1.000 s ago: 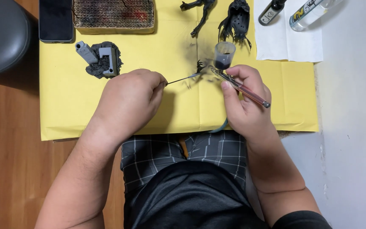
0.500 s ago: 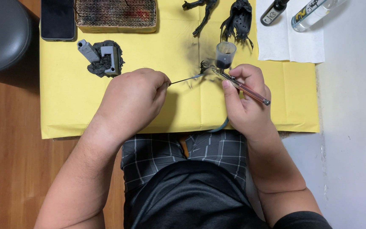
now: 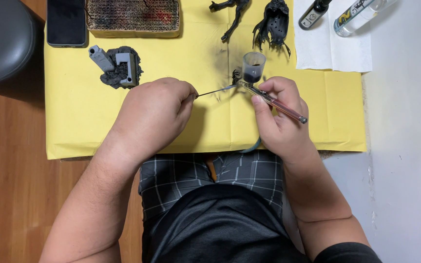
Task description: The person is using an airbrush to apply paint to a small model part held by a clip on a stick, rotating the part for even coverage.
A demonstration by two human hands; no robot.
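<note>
Between the two hands, over the yellow paper (image 3: pixel 123 122), the left hand (image 3: pixel 154 114) is pinching a thin needle (image 3: pixel 215 91) steady, while the right hand (image 3: pixel 281 124) is gripping the airbrush (image 3: pixel 274 101) with its paint cup (image 3: pixel 253 66) kept upright above the fingers.

You are at a home hobby spot for painting miniatures: a yellow paper sheet (image 3: pixel 205 122) covers the surface over a wood floor (image 3: pixel 10 185), with dark model figures (image 3: pixel 274 22) at top centre, a paint-stained cardboard block (image 3: pixel 132 17) at upper left, and small bottles (image 3: pixel 356 14) on a paper towel (image 3: pixel 332 48).
</note>
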